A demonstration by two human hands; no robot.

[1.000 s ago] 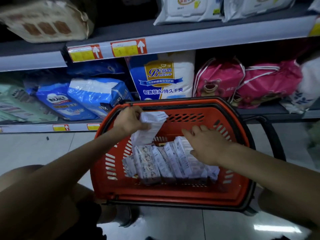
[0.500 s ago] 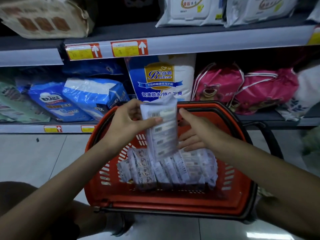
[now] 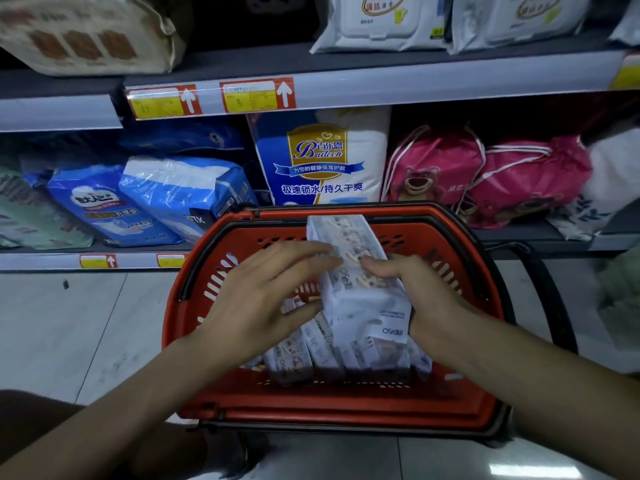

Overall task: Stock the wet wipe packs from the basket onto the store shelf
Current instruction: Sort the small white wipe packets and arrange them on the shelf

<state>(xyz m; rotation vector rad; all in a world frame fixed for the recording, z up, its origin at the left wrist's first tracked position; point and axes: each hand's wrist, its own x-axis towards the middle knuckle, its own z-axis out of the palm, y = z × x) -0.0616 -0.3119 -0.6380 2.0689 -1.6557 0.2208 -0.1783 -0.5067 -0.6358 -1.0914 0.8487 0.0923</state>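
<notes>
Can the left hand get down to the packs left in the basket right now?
Probably yes: the left hand is right above the row of packs in the open-topped basket; the held pack in the right hand covers only their right side.

Head camera looks down, close — basket below, shelf ahead.

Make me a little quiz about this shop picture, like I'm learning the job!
1. True or false: the right hand grips the white printed wet wipe pack over the orange plastic basket.
2. Which hand lies straight-fingered against that pack? A) left hand B) right hand
3. Fill in: the pink drawstring bear bags sit to the ___ of the tall blue-and-white Baileen pack.
Key: 1 true; 2 A; 3 right.
</notes>
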